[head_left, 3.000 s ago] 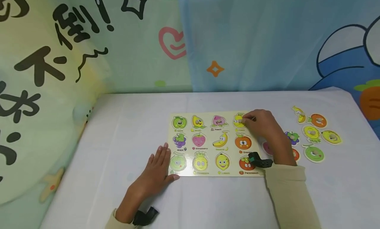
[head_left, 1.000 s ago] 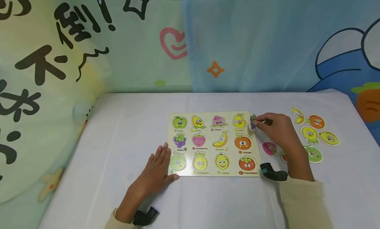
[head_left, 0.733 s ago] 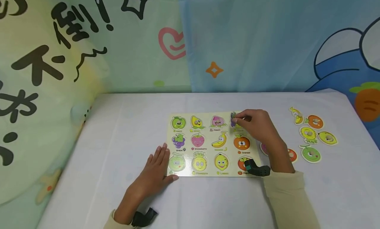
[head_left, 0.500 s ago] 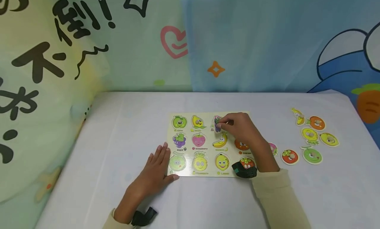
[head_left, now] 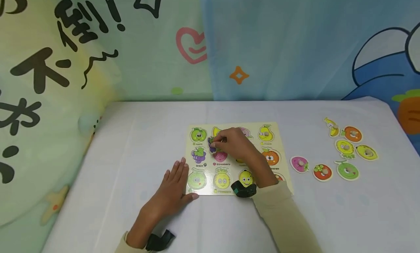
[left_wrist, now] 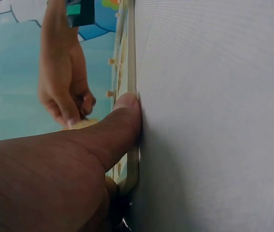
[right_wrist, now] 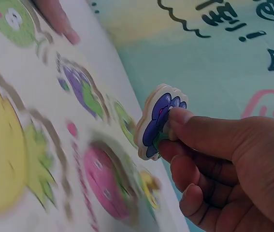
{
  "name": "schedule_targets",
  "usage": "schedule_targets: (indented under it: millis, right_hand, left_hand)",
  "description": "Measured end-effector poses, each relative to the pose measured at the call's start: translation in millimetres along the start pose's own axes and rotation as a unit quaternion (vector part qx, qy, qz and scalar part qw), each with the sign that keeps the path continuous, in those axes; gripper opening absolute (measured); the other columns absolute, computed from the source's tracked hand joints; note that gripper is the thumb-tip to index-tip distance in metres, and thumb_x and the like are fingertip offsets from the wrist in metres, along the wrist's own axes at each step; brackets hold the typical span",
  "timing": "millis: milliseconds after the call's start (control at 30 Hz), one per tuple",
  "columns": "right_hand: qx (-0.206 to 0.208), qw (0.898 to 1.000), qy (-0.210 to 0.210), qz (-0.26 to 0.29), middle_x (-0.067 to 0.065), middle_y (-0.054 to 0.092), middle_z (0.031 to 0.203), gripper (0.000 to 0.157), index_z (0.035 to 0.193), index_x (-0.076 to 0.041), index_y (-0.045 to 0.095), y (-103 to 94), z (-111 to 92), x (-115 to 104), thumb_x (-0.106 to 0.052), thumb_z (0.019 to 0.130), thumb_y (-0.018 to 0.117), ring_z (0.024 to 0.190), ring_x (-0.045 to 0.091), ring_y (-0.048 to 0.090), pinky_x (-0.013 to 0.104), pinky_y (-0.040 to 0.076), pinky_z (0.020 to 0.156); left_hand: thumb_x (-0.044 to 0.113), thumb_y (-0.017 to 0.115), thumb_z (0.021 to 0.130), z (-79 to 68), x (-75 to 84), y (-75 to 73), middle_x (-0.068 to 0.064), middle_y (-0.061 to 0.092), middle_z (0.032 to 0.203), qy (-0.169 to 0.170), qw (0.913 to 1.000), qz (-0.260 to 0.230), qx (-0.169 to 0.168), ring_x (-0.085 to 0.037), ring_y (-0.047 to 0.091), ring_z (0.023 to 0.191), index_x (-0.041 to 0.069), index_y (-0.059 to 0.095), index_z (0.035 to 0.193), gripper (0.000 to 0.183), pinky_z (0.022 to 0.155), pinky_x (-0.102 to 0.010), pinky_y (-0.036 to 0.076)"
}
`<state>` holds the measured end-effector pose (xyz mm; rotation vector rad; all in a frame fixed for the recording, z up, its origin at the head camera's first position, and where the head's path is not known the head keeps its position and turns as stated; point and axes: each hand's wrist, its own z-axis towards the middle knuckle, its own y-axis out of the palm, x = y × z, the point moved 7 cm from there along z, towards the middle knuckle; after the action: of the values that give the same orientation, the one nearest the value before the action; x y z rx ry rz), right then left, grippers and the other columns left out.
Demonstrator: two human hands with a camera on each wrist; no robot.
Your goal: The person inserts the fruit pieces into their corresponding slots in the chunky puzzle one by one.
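Between its thumb and index finger, my right hand (head_left: 238, 145) pinches a purple grape puzzle piece (right_wrist: 157, 123). In the head view the grape piece is above the left half of the cream fruit puzzle board (head_left: 234, 167), up and right of the printed grape slot (head_left: 198, 155). The right wrist view has it tilted, purple face showing, apart from the board. My left hand (head_left: 170, 191) rests with straight fingers at the board's left edge, its thumb (left_wrist: 122, 116) against the front edge. A pear piece (head_left: 265, 133) with a knob sits in the top right slot.
Several loose knobbed pieces lie right of the board: dragon fruit (head_left: 299, 164), persimmon (head_left: 322, 172), melon (head_left: 348, 171), pineapple (head_left: 344, 147), lemon (head_left: 366, 152), orange (head_left: 352, 134) and banana (head_left: 331, 127). A printed cloth backdrop (head_left: 279, 63) rises behind the white table (head_left: 147, 136).
My right hand has left the pear slot, picked up the grape piece at the right and carried it leftward over the board. My left hand stays in place.
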<state>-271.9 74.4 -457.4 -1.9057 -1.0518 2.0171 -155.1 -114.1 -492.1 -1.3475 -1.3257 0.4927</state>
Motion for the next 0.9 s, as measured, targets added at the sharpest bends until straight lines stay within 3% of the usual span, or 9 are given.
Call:
schedule_targets:
  millis: [367,900]
  right_hand:
    - [-0.037,0.999,-0.023,-0.021,-0.008,0.068,0.078,0.006,0.086,-0.013,0.077,34.2,10,-14,-0.017,0.088,0.073,0.076,0.012,0.056,0.028,0.048,0.067]
    - [-0.056,0.995,0.017,-0.075,-0.003,0.064,0.077,0.007,0.081,-0.01,0.074,44.3,13,-30,-0.012,0.087,0.073,0.068,0.013,0.056,0.029,0.049,0.066]
  left_hand:
    - [0.049,0.062,0.092,2.0,2.5,1.0,-0.012,0.001,0.162,0.005,1.0,0.008,-0.002,-0.028,-0.004,0.147,0.0,0.015,0.155,0.092,0.115,-0.052,0.01]
    - [0.049,0.061,0.092,-0.1,-0.2,-1.5,-0.013,0.001,0.162,0.007,0.9999,0.007,-0.003,-0.028,-0.003,0.147,-0.001,0.014,0.154,0.092,0.115,-0.052,0.01]
